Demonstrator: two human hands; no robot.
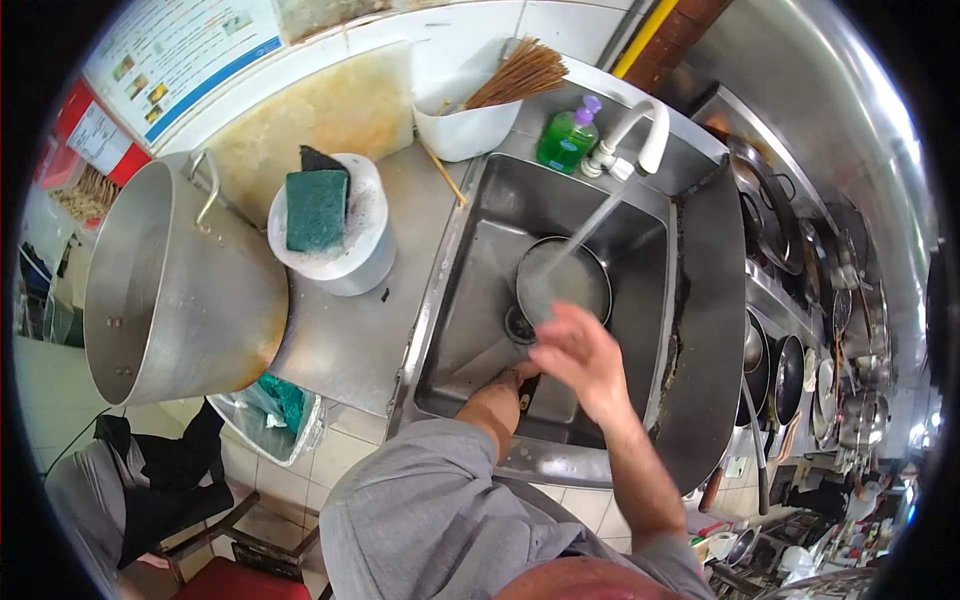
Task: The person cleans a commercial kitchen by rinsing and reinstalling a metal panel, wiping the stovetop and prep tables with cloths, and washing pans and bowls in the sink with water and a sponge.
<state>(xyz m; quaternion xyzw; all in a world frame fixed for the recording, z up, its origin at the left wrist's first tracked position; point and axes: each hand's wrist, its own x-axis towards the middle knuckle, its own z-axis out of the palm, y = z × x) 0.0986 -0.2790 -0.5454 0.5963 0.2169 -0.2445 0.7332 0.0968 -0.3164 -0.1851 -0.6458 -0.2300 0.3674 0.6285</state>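
A person in a gray shirt (420, 490) works with both bare hands at a metal sink (475, 365), where water from a white faucet (655, 137) streams into a round pan (567, 290) at the center of the frame. The left hand (523, 372), partly hidden, is closed around a black handle (527, 392) just below the pan; its forearm slants up and to the right from the sleeve at the lower center. The right hand (577, 355) is released and empty, its fingers loosely spread and slightly curled above the pan's lower edge, blurred; whether the fingertips touch the rim cannot be told. The right forearm rises from the lower right, tilting left toward the wrist.

Behind the sink, at upper center, a green soap bottle (567, 142) with a purple pump stands beside the faucet, near a white container (468, 132) holding a twig brush (520, 75). At left, a large metal pot (215, 290) lies tipped beside a white tub (372, 262) topped with suds and a green scouring pad (316, 210).
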